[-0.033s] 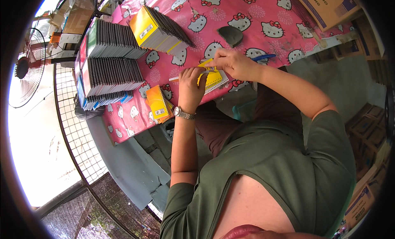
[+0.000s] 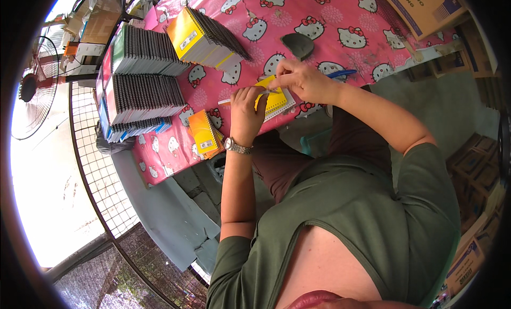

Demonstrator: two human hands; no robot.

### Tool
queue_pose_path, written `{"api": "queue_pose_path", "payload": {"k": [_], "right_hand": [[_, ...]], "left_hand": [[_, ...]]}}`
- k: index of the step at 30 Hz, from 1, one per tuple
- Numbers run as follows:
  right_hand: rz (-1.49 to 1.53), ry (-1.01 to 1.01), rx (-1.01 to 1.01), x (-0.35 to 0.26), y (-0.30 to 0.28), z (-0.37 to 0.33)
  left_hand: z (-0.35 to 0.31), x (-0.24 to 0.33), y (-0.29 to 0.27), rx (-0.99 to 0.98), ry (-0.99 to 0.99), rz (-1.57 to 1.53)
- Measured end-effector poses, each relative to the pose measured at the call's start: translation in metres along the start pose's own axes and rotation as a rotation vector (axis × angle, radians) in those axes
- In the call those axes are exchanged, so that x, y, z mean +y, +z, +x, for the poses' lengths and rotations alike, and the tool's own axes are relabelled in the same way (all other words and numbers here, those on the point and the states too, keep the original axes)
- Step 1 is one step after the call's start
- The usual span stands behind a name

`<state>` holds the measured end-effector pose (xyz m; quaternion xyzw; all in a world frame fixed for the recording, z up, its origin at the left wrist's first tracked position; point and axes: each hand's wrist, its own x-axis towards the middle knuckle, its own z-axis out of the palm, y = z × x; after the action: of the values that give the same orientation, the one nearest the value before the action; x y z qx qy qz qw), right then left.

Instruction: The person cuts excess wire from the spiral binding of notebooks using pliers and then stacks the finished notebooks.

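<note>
In front of me, at the near table edge, lies a yellow perforated sheet [image 2: 277, 101] on top of white sheets [image 2: 289, 104] with a row of holes. My left hand [image 2: 246, 111], with a watch [image 2: 237, 146] at its wrist, presses its closed fingers on the left side of these sheets. My right hand [image 2: 303, 81] is pinched over the top of the yellow sheet; something small and pale shows by its fingertips, its kind unclear. To the right of that hand rests a blue pen-like tool [image 2: 341, 73]. A small stack of orange-yellow notebooks [image 2: 204, 133] sits left of my left wrist.
Tall stacks of black spiral-bound notebooks [image 2: 146, 93] fill the table's left side, beside a yellow-covered stack [image 2: 205, 40]. A dark grey wedge-shaped piece [image 2: 298, 45] lies beyond my hands. A cardboard box [image 2: 426, 11] stands far right on the pink cloth [image 2: 330, 40].
My right fingertips have shifted very slightly right and down over the yellow sheet. My left hand stays in the same place.
</note>
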<state>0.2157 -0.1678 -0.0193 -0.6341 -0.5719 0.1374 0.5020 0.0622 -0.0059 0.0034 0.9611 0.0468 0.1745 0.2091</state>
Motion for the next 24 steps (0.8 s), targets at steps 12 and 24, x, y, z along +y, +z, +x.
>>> {"api": "queue_pose_path", "payload": {"k": [12, 24], "right_hand": [[0.165, 0.092, 0.039, -0.0018, -0.0004, 0.0084], [0.178, 0.033, -0.025, -0.0064, -0.0027, 0.0037]], "left_hand": [[0.0013, 0.0031, 0.0026, 0.03, -0.009, 0.021], [-0.0039, 0.0013, -0.0002, 0.012, 0.006, -0.014]]}}
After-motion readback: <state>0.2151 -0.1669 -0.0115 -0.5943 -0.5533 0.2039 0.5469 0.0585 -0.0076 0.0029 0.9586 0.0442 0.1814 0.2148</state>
